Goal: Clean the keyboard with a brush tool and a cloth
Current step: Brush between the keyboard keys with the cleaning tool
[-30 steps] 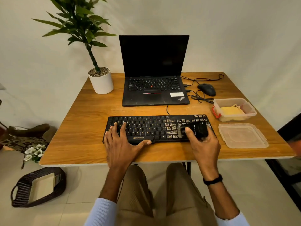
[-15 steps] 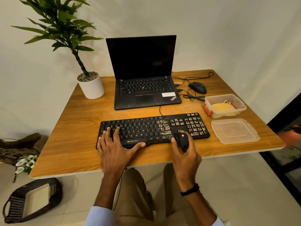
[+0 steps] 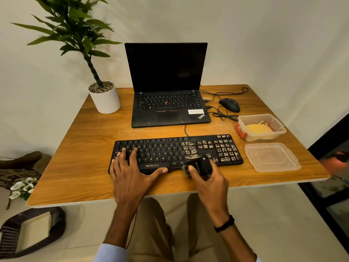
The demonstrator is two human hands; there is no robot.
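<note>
Head cam, only view going.

Got the left hand [image 3: 130, 178] spread flat on the left end of the keyboard [image 3: 170, 151], fingers straight over the letter keys, thumb stretched along the front edge by the spacebar. Gripping nothing, just pinning the board down.

Got the right hand [image 3: 210, 183] wrapped round the black brush tool [image 3: 201, 165], low at the keyboard's front edge, just right of that thumb. Bit blurry there, so can't tell for sure about bristle contact with the keys.

Plenty of pale gunk on the keys just past the right knuckles and out over the numpad further right. Looks clean under the left fingers. So roughly midway through the brushing, at a guess, with no wiping done yet.

Stuff to watch for from here:
- Could flick crumbs straight off the near edge into the lap with a stroke pulled toward the body.
- Could shove dirt leftward into the tidy half beside the left thumb.
- Could skid the whole board by easing off the left palm mid-stroke.
- Might also spray dust rightward, toward the open tub [image 3: 279, 127] with the yellow cloth [image 3: 257, 128] inside, well out past the right hand, beyond the loose lid [image 3: 272, 157]. Dirty cloth before even wiping, not great.
</note>
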